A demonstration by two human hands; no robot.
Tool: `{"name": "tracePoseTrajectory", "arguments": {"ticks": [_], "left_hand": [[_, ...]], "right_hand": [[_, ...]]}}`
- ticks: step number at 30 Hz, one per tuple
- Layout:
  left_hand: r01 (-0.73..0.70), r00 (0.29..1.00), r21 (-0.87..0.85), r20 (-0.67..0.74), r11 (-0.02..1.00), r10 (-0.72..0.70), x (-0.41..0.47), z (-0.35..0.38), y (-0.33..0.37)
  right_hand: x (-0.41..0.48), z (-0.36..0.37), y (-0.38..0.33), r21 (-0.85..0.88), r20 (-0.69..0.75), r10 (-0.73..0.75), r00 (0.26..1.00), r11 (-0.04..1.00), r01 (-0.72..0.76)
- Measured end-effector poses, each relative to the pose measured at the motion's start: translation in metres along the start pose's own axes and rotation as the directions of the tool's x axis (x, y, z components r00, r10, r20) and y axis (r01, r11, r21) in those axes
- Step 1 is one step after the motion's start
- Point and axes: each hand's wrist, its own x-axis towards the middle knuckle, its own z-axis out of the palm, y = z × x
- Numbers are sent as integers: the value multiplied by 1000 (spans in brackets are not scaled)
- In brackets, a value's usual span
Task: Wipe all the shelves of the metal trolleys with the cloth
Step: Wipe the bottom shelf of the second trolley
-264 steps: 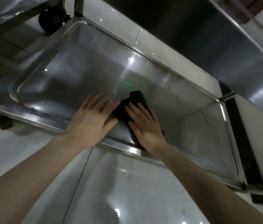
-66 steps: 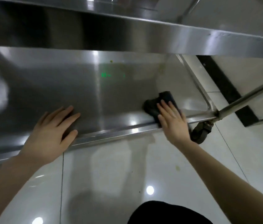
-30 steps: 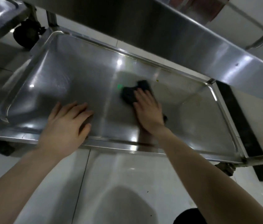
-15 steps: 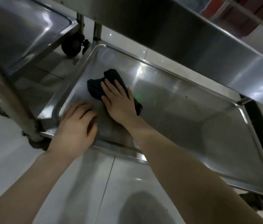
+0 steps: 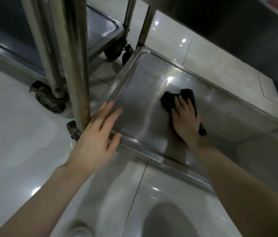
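Pressing one cloth [image 5: 167, 100] onto one shelf [image 5: 134, 103], right hand [image 5: 185, 120]; left hand [image 5: 95, 135] flat

Your bottom shelf [image 5: 140, 117] is a shallow steel tray with a raised rim, sitting low over the glossy tiled floor [image 5: 15, 142]. On it lies the black cloth [image 5: 168, 100], bunched under the flat fingers of your right hand [image 5: 185, 120]. Your left hand [image 5: 99, 137] spreads over the rim's corner, just beside the upright post [image 5: 76, 65].
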Motion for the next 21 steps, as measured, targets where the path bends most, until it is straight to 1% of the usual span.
{"name": "tracePoseTrajectory", "arguments": {"ticks": [3,6,8,10,11,12,13,14,16,17,19,20,21], "left_hand": [[27,1000,-45,0,999,-27,1,-4,5],[37,999,-95,31,995,-34,2,-5,6],[41,998,-100,46,994,-37,2,-4,7],[32,999,-83,44,996,-28,1,-3,6],[22,999,-80,43,997,-18,0,-3,4],[12,999,-82,42,997,-8,-1,-3,3],[5,999,-88,41,996,-2,-1,-3,2],[8,999,-94,41,996,-4,-1,-2,1],[36,999,-98,39,995,-32,-2,-2,2],[43,999,-93,33,995,-40,-2,-2,2],[40,999,-80,35,996,-37,-2,-1,3],[43,999,-74,36,996,-40,-1,0,3],[52,998,-70,32,996,-50,-1,-1,3]], "right_hand": [[19,11,-86,32,42,-200,979,979,199],[11,15,-153,94,63,-411,910,910,404],[-13,13,-156,139,63,-553,831,829,541],[-45,10,-128,122,49,-689,723,723,680],[-59,10,-107,102,41,-719,694,694,713],[-67,10,-84,83,36,-716,698,698,712],[-68,8,-61,56,33,-681,732,732,679],[-62,6,-40,17,35,-616,787,788,616],[-40,3,-9,-57,31,-423,905,904,424],[-27,2,-3,-65,21,-320,947,945,320],[-7,2,-13,-27,2,-152,988,988,152],[-3,4,-26,-7,5,-128,992,992,128],[-2,6,-42,12,19,-152,988,988,152]]}}
